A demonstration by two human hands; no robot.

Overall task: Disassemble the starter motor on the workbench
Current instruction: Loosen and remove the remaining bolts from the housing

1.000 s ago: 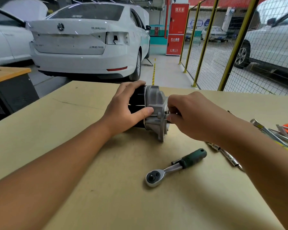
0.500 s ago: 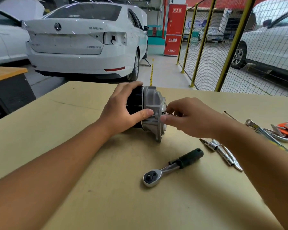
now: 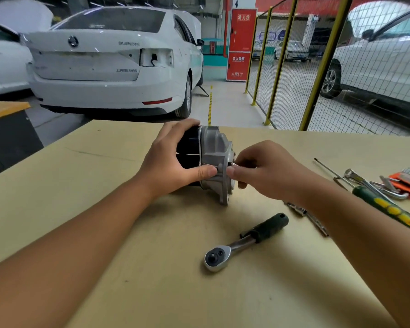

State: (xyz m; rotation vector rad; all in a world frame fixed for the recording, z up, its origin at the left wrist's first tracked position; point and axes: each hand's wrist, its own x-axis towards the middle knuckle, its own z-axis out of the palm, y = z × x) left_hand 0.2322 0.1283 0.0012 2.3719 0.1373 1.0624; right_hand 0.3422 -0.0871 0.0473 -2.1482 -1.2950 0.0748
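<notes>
Behind the tan, matte tabletop (image 3: 104,185), a white sedan (image 3: 109,65) is parked at left, a red cabinet (image 3: 240,43) stands mid-background, and yellow-posted mesh fencing (image 3: 317,74) runs off to the right. Two bare hands work at the tabletop's centre. The left hand (image 3: 173,162) wraps around the black cylindrical body of the starter motor (image 3: 213,157), thumb pressed on its cast grey metal end housing, hiding much of the body. The right hand (image 3: 265,169) pinches a thin metal pin or bolt at the housing's face; what exactly it is stays unclear. Nearer the viewer lies one ratchet wrench (image 3: 244,242), chrome head, dark handle. Right of it, slim metal bits (image 3: 305,214) peek from under the forearm. One green-yellow-handled screwdriver (image 3: 386,207), wrenches (image 3: 374,185) and an orange holder (image 3: 405,181) lie at far right.
</notes>
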